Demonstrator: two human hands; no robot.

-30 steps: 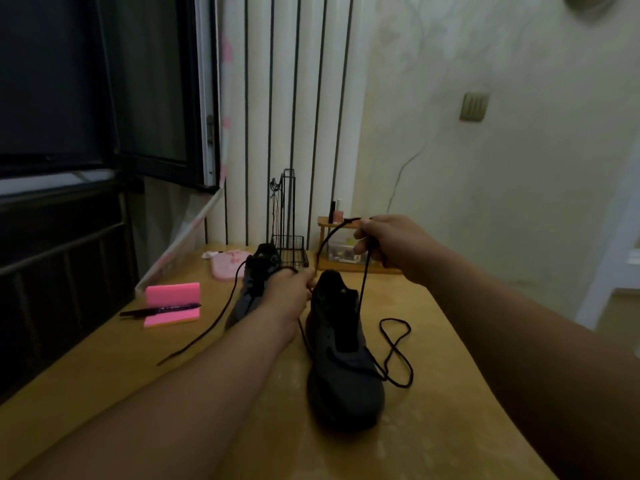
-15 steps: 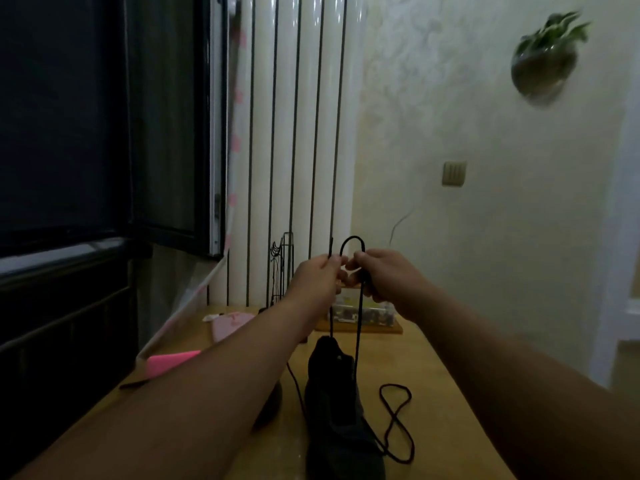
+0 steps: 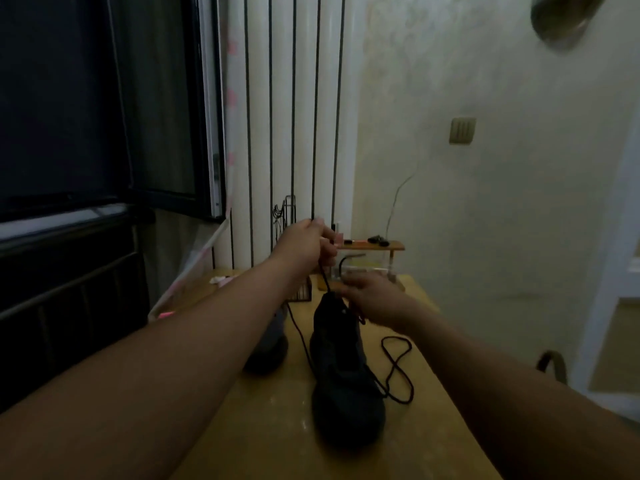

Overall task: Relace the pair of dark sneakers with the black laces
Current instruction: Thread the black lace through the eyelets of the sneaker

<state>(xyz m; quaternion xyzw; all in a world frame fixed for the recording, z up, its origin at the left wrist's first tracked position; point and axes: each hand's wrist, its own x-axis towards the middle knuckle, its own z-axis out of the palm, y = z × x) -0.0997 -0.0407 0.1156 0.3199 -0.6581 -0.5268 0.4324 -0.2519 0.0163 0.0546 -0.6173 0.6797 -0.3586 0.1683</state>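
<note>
1. The tabletop (image 3: 277, 427) carries both shoes. The near sneaker (image 3: 346, 393) stands in the middle with its toe toward the person. The second sneaker (image 3: 268, 355) sits just to its left, mostly hidden behind the left forearm.
2. The left hand (image 3: 306, 245) is raised above the near sneaker's collar, fingers curled and pinching the black lace (image 3: 394, 366). One strand drops from it to the top of the shoe.
3. The right hand (image 3: 375, 297) is low at the collar and blurred. A bit of lace shows under it, but I cannot tell whether it grips that strand or only touches the shoe.
4. The rest of the lace lies slack: one run trails down the shoe's left side, and a loose loop rests on the tabletop to the right, leading in near the toe.
5. The step in hand looks like drawing the lace through an upper eyelet. To do it well:
   - pull straight up with the pinching hand;
   - steady the collar with the other so the shoe does not tip;
   - let the loop feed in without knotting;
   - check that both ends stay about even before crossing to the next eyelet.
</note>
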